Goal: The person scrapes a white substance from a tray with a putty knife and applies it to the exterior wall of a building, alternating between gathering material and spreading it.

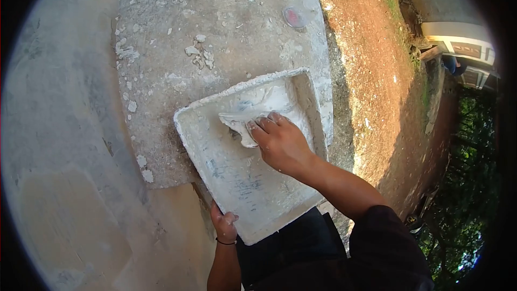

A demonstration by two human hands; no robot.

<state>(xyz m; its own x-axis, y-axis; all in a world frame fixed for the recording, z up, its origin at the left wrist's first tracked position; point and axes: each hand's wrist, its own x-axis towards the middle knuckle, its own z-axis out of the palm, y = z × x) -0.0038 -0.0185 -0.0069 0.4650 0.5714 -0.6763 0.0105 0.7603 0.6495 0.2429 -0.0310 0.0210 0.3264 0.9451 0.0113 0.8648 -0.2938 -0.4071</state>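
A white-crusted rectangular tray [237,180] lies tilted across my lap and the edge of a concrete ledge. My left hand [224,223] grips its near left rim, thumb over the edge. Inside the tray, my right hand [281,143] is closed, its fingers curled on a flat, ragged piece coated in white paste [237,125]. Whether that is a tool or only paste cannot be made out. Smooth wet white plaster [277,98] is heaped at the tray's far side, just beyond my right fingers. Bluish marks show on the tray's bottom.
The concrete ledge [161,37] is strewn with dried white crumbs [200,56]. A small round clear lid or dish [294,17] sits near its right edge. A grey plastered wall [59,113] rises on the left. Reddish dirt ground [371,70] drops away on the right.
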